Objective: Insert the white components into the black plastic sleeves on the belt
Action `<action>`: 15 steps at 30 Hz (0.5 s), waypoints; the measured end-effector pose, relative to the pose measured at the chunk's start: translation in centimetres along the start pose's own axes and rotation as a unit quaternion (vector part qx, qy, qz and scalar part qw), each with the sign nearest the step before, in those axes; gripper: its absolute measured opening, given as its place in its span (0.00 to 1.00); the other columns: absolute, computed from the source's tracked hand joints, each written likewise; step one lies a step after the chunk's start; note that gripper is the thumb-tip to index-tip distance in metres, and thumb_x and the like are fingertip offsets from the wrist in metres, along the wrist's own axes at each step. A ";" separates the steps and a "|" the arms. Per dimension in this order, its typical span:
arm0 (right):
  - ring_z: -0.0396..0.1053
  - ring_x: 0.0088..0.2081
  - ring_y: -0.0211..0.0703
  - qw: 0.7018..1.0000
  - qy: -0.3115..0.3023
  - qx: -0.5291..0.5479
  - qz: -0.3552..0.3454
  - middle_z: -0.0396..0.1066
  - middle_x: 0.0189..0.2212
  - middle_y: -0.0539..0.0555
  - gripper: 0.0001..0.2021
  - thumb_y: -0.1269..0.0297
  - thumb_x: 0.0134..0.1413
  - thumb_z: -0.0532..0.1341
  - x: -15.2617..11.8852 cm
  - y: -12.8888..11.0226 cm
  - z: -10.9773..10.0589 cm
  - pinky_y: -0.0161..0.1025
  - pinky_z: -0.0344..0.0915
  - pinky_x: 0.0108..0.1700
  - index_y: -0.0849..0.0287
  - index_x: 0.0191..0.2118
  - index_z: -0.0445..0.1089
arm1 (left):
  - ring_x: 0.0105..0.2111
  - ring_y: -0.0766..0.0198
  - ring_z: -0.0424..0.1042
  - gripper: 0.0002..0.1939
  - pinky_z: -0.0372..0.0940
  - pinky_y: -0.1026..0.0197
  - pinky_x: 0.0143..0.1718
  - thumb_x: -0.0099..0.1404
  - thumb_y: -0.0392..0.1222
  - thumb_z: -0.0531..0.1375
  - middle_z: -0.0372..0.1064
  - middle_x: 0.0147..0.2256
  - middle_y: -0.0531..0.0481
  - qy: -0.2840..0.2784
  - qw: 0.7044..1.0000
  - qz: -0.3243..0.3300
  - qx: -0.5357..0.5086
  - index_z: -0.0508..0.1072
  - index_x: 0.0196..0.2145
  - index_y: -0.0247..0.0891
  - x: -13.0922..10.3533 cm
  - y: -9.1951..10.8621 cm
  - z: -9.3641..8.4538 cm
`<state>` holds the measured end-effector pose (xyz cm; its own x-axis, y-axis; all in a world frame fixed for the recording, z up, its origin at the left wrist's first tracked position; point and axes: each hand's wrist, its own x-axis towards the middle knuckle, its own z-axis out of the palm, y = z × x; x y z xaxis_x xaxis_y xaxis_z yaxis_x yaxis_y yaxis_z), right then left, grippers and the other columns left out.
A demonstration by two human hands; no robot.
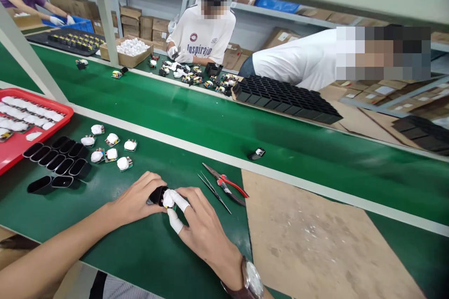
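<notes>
Near the front of the green bench, my left hand (140, 198) is wrapped round a black plastic case (155, 196) lying on its side, its opening toward the right. My right hand (198, 217), with white covers on thumb and forefinger and a watch on the wrist, pinches a small circuit board with a white lump (169, 198) at that opening. How far the board sits inside is hidden. Several similar boards (112, 154) lie behind my left hand. Farther left stand several black oval cases (56, 161), open ends up.
Pliers (228, 187) and tweezers (214, 192) lie right of my hands, beside a cardboard sheet (308, 229). A red tray (21, 156) of boards is at the left. Behind runs a green belt (196, 121) carrying a few pieces. Three people are across it.
</notes>
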<state>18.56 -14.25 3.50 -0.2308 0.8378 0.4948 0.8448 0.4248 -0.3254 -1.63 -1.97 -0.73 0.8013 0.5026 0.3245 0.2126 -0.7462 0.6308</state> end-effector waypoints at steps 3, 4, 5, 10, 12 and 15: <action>0.69 0.48 0.55 1.000 -0.005 0.004 -0.006 0.72 0.50 0.63 0.17 0.76 0.65 0.61 0.1 0.0 -0.1 0.52 0.74 0.46 0.62 0.58 0.67 | 0.48 0.53 0.70 0.23 0.72 0.51 0.48 0.70 0.48 0.69 0.70 0.49 0.43 -0.001 1.000 0.000 0.008 0.67 0.56 0.41 0.0 0.0 0.0; 0.68 0.48 0.55 1.000 -0.007 0.004 -0.009 0.72 0.50 0.63 0.17 0.76 0.65 0.61 0.2 0.0 -0.2 0.52 0.74 0.46 0.62 0.58 0.67 | 0.48 0.52 0.71 0.23 0.72 0.50 0.48 0.69 0.47 0.69 0.70 0.49 0.43 -0.001 1.000 -0.001 0.010 0.67 0.56 0.41 0.0 0.0 0.0; 0.68 0.48 0.55 1.000 -0.008 0.004 -0.012 0.72 0.50 0.63 0.17 0.76 0.65 0.61 0.2 0.1 -0.2 0.52 0.74 0.47 0.62 0.58 0.67 | 0.48 0.52 0.71 0.23 0.72 0.50 0.48 0.69 0.47 0.69 0.70 0.49 0.43 0.000 1.000 -0.001 0.011 0.67 0.56 0.41 0.0 0.0 0.0; 0.67 0.48 0.55 1.000 -0.015 0.011 -0.019 0.71 0.50 0.64 0.17 0.76 0.65 0.61 0.3 0.1 -0.3 0.52 0.73 0.47 0.63 0.58 0.66 | 0.47 0.53 0.71 0.22 0.73 0.50 0.48 0.70 0.46 0.68 0.70 0.49 0.43 0.002 1.000 0.002 0.011 0.67 0.56 0.42 -0.1 -0.1 0.0; 0.67 0.48 0.54 1.000 -0.017 0.012 -0.019 0.71 0.50 0.63 0.16 0.76 0.66 0.61 0.3 0.1 -0.2 0.51 0.73 0.47 0.63 0.57 0.67 | 0.47 0.53 0.71 0.22 0.72 0.51 0.48 0.70 0.46 0.68 0.70 0.50 0.43 0.000 1.000 0.005 0.014 0.67 0.56 0.41 -0.1 -0.1 0.0; 0.67 0.47 0.54 1.000 -0.022 0.000 -0.022 0.71 0.49 0.63 0.14 0.76 0.65 0.60 0.4 0.2 0.1 0.51 0.73 0.45 0.63 0.54 0.68 | 0.47 0.53 0.70 0.22 0.72 0.51 0.48 0.70 0.46 0.68 0.70 0.49 0.43 -0.005 1.000 0.011 0.021 0.67 0.57 0.40 -0.2 -0.1 0.1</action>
<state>18.55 -13.75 3.57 -0.2893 0.8324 0.4726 0.8330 0.4622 -0.3041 -1.77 -2.04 -0.88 0.8116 0.4821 0.3300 0.2182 -0.7740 0.5944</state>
